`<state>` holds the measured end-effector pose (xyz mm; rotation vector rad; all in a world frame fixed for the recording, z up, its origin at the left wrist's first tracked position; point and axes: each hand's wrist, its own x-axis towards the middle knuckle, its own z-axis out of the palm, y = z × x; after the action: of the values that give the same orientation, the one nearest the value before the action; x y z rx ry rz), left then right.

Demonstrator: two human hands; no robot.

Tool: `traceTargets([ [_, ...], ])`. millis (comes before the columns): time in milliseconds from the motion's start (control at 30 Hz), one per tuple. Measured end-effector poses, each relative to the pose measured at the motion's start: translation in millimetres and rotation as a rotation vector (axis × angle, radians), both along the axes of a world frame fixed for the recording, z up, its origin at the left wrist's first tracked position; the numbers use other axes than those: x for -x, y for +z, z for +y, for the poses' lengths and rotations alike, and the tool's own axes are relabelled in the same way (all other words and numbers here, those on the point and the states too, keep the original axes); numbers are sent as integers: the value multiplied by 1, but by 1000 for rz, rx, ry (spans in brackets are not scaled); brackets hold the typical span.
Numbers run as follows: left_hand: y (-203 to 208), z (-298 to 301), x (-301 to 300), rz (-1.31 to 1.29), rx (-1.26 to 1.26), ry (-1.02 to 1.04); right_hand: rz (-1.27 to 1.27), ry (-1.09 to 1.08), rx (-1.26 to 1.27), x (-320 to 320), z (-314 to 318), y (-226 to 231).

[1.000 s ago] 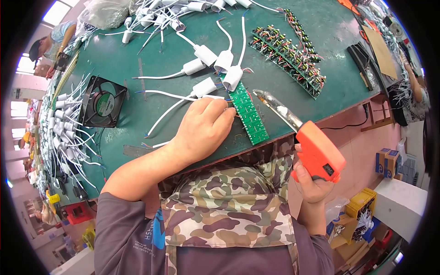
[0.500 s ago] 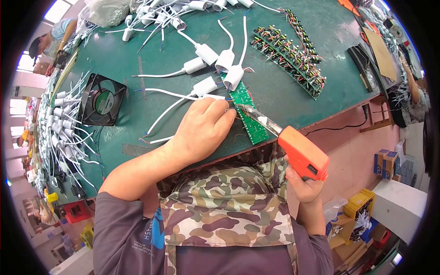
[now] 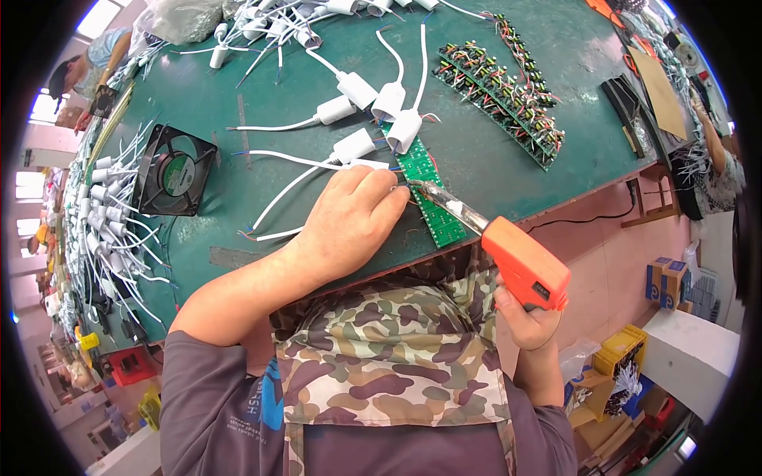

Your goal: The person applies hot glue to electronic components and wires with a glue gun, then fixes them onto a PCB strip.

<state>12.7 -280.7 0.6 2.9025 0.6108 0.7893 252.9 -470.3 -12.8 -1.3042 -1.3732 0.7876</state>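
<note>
My right hand (image 3: pixel 530 319) is closed round the handle of an orange soldering gun (image 3: pixel 524 262). Its metal tip touches or nearly touches a green circuit board (image 3: pixel 439 218) at the table's near edge. Closed at the board's left side, my left hand (image 3: pixel 349 218) pinches close to that tip. A white cable (image 3: pixel 278 236) runs in under this hand, which hides its end and what the fingertips grip. Several white sockets with cables lie round the board, among them one socket (image 3: pixel 355 146) with thin wires reaching the board's edge and another (image 3: pixel 404 131) over its far end.
A black fan (image 3: pixel 176 170) stands on the left of the green table (image 3: pixel 508 190), beside a heap of white cabled sockets (image 3: pixel 103 226). More sockets (image 3: pixel 270 28) lie at the back. Populated circuit boards (image 3: pixel 500 99) lie at the right. Another person (image 3: pixel 95 67) is at the far left.
The view has shifted very slightly. Both hands, the soldering gun and the circuit board keep almost the same places.
</note>
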Motion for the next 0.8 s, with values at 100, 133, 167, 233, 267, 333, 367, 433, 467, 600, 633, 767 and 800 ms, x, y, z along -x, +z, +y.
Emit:
traceTargets([
  [100,0,0,0,-5,-5,-1,-9,-14,-6,1,0,-1],
  [133,0,0,0,-9,-8,-1,-6,-24,-13,1,0,-1],
  [167,0,0,0,-9,-9,-1,-6,-24,-13,1,1,-1],
  [233,0,0,1,-4,3,0,-46,-12,-63,-1,3,-2],
  [267,0,1,1,-5,3,0,-47,-12,-62,-1,3,0],
  [333,-1,1,0,-8,0,-2,-2,-33,-44,-1,2,6],
  [367,-1,1,0,-9,0,-1,-2,-31,-44,-2,0,5],
  [433,1,1,1,4,8,-2,0,-43,34,-7,-6,1],
  [467,1,1,1,4,8,-1,0,-42,34,-7,-6,2],
  [600,0,1,0,1,4,-1,5,-55,-14,-5,-3,1],
  [633,0,1,0,-8,5,-4,-20,-52,-33,-5,-3,0],
  [767,1,1,-1,1,-33,10,35,-41,-19,-5,-2,3],
  [800,1,1,0,-2,-29,10,28,-30,-14,-6,-2,3],
])
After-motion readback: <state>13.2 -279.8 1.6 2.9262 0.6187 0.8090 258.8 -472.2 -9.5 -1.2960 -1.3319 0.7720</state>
